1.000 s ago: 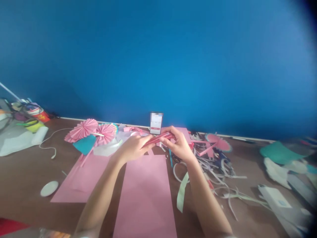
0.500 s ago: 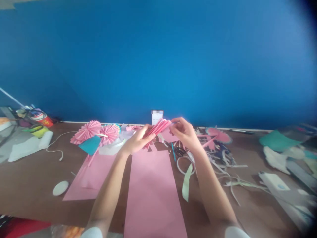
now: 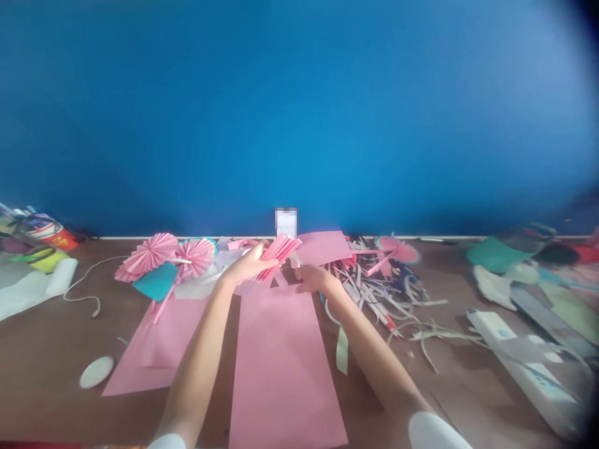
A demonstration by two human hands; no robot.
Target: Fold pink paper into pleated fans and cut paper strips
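Pink pleated paper (image 3: 282, 249) is pinched in the left hand (image 3: 248, 266), long axis slanting near-left to far-right. It's just left and far of the right hand (image 3: 316, 279); can't tell if that one's gripping anything.

- Soft, hazy light; the blue wall (image 3: 299, 112) pales toward the right and darkens near its base.
- The brown table (image 3: 42, 352) lies dimmer.
- Black vignetting shades the far right corner.
- The power strip (image 3: 519, 358), right, looks smeared.
- Pixel blocks cover the top of the phone (image 3: 286, 223).
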